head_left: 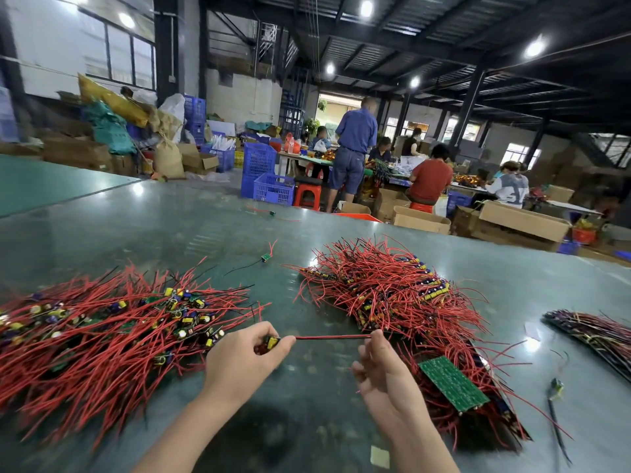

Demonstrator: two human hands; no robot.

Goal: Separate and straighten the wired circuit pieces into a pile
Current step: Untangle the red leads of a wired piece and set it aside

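Glossy green surface point(205, 227) carries a loose pile point(102, 329) at left and a tangled heap point(392, 288) at right. Between them, the left hand point(239, 360) pinches a circuit piece point(271, 343), while the right hand point(382, 367) pinches its taut red wire point(333, 337).

Our left hand point(244, 356) curls at nine o'clock, fingers pinched; our right hand point(382, 367) sits at three o'clock, fingertips pinching, both forearms angling inward from below.
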